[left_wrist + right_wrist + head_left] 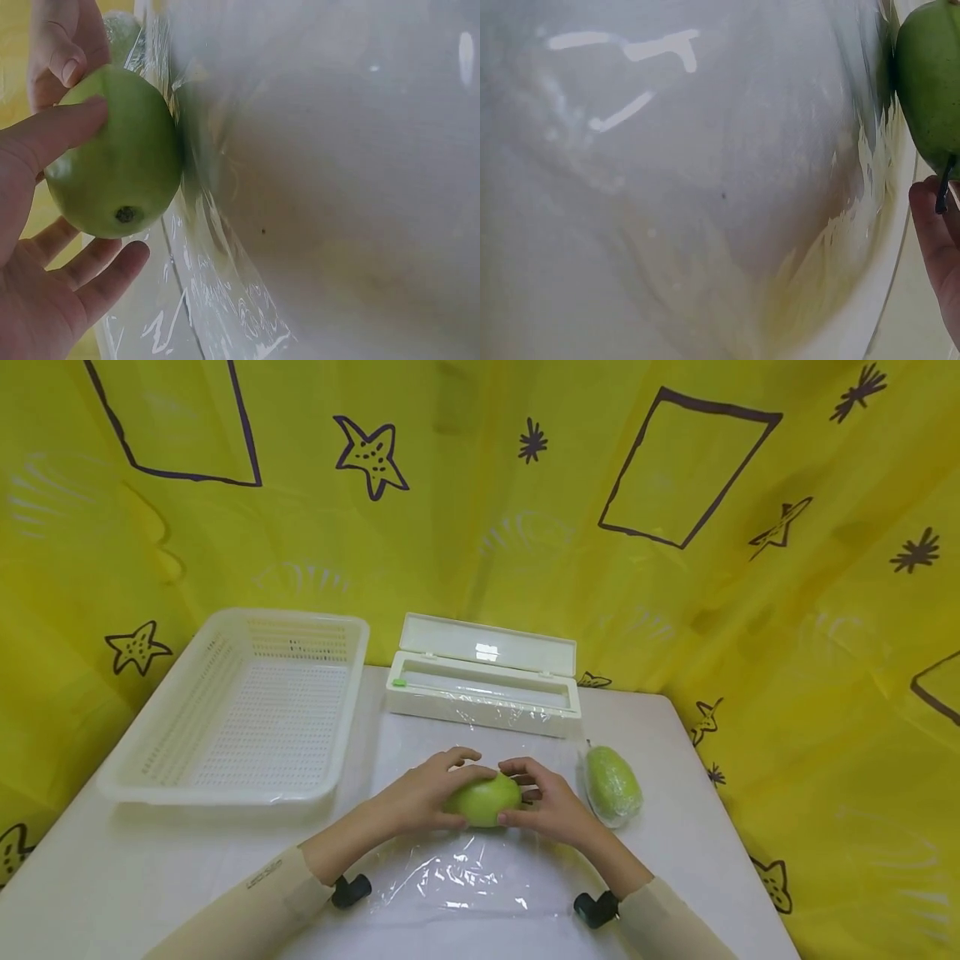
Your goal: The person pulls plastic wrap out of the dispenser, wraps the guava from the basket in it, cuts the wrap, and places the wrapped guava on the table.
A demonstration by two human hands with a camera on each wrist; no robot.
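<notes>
A green pear [486, 802] lies on its side over a sheet of clear cling film [457, 881] spread on the table. My left hand [431, 793] holds its left end, thumb on one side and fingers on the other. At its right end my right hand [555, 806] curves thumb and fingers around it. The left wrist view shows the dark blossom end of the pear [124, 157] facing the left fingers. In the right wrist view the stem shows beside the right fingers [934, 232].
A second pear [611, 781], wrapped in film, lies right of my right hand. Behind stands a white cling film box [483, 710], lid up, with a green slider. A white plastic basket [345, 710] sits at the left. A yellow patterned curtain [465, 527] surrounds the table.
</notes>
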